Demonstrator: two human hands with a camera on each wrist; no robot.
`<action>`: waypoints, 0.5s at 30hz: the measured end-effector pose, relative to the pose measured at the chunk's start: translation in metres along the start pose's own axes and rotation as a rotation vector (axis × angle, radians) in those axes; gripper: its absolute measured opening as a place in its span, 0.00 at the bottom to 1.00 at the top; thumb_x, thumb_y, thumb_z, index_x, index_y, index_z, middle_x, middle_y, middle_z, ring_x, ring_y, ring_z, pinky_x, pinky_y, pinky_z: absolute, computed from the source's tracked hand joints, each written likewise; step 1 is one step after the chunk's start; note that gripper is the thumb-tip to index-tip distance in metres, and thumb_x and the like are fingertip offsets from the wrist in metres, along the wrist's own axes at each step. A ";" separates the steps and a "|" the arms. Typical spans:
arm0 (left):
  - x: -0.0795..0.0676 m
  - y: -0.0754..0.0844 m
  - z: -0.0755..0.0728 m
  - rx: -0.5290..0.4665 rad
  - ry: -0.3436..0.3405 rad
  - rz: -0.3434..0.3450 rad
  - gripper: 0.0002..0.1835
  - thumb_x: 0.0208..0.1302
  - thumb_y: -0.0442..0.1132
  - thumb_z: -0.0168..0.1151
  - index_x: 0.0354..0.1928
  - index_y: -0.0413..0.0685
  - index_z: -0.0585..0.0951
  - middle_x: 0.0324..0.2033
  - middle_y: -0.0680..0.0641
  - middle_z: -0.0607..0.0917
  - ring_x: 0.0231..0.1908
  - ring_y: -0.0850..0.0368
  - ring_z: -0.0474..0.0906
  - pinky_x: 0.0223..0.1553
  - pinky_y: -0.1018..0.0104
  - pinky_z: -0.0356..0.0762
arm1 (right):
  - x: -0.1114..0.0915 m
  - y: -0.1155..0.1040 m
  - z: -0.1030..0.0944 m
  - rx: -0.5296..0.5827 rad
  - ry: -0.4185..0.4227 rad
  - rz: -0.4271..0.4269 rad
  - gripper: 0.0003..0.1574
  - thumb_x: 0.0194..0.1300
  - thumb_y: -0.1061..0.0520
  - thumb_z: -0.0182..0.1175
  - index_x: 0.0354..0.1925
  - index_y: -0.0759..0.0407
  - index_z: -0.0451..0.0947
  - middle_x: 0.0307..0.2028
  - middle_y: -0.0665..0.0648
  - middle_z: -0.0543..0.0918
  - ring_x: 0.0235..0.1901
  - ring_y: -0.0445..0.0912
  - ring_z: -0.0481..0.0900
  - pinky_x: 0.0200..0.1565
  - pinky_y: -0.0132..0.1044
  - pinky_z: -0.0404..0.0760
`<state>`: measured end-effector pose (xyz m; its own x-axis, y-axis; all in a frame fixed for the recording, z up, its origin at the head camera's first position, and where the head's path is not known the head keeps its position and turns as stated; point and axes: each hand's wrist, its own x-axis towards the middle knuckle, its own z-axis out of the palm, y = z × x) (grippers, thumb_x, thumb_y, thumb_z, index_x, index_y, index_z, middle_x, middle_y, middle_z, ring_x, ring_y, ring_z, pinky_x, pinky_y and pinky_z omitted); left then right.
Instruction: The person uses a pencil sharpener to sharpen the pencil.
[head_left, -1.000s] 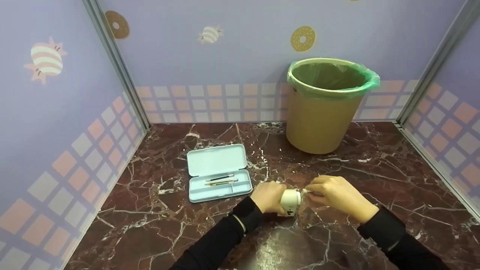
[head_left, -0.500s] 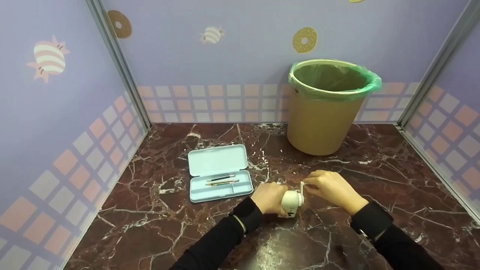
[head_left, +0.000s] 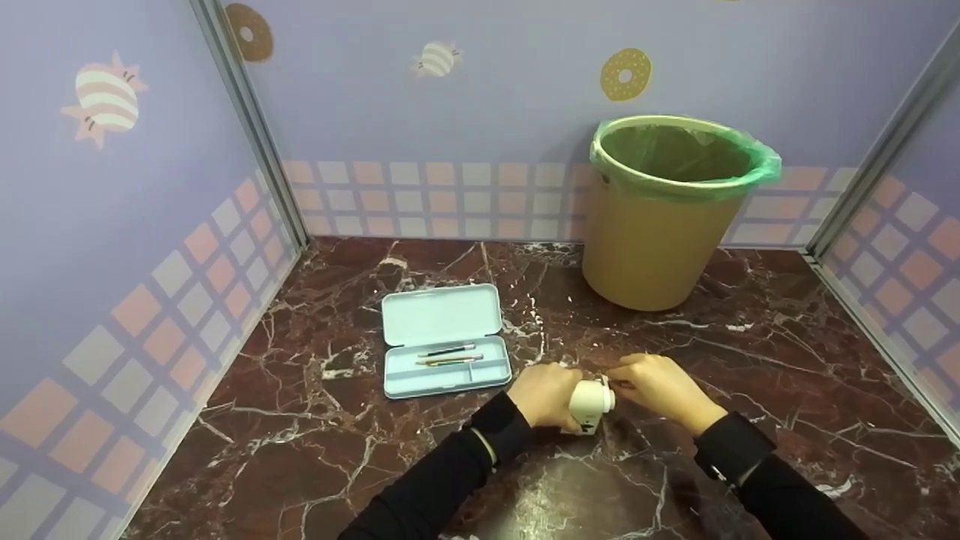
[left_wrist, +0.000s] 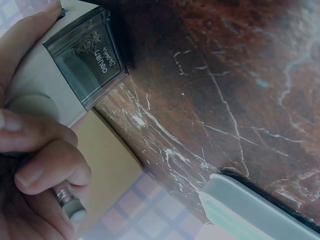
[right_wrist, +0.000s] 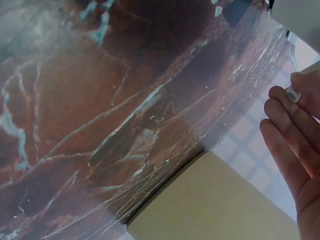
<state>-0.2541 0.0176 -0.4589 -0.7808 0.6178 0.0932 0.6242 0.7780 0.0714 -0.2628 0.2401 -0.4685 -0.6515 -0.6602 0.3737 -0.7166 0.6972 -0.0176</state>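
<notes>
My left hand [head_left: 546,396] grips a small white crank pencil sharpener [head_left: 589,406] on the marble tabletop. In the left wrist view its clear shavings drawer [left_wrist: 90,57] shows, with dark shavings inside. The metal-and-eraser end of a pencil [left_wrist: 74,209] pokes out from between the curled fingers of that same hand; its other end is hidden. My right hand [head_left: 660,386] is at the sharpener's right side. Thumb and fingertips pinch the small crank knob [right_wrist: 293,95], as the right wrist view shows.
Left of the hands, a light blue pencil case [head_left: 442,315] lies unfolded, with several pencils [head_left: 450,361] in its tray. A tan waste bin [head_left: 652,247] with a green liner [head_left: 761,166] stands at the back right. White crumbs are scattered between them.
The right hand has gone round with the crank, up and then down again towards the sharpener. My left hand keeps its grip. The head view has shifted slightly.
</notes>
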 end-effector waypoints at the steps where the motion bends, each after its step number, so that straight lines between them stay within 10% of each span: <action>1: 0.000 0.000 0.000 0.001 -0.003 -0.001 0.29 0.39 0.56 0.84 0.41 0.52 0.83 0.35 0.53 0.90 0.35 0.56 0.88 0.34 0.63 0.85 | 0.000 0.000 0.000 0.001 -0.004 -0.003 0.05 0.56 0.62 0.73 0.34 0.54 0.88 0.27 0.53 0.85 0.26 0.48 0.84 0.28 0.44 0.83; 15: 0.002 0.000 0.001 -0.012 -0.012 -0.013 0.28 0.39 0.55 0.85 0.40 0.52 0.83 0.34 0.53 0.90 0.33 0.56 0.87 0.32 0.63 0.84 | -0.008 -0.009 0.005 0.025 -0.104 0.001 0.15 0.53 0.62 0.73 0.19 0.55 0.77 0.20 0.50 0.79 0.20 0.47 0.78 0.23 0.42 0.76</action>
<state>-0.2552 0.0189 -0.4593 -0.7893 0.6087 0.0804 0.6139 0.7849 0.0845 -0.2525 0.2377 -0.4761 -0.6732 -0.6861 0.2758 -0.7214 0.6913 -0.0412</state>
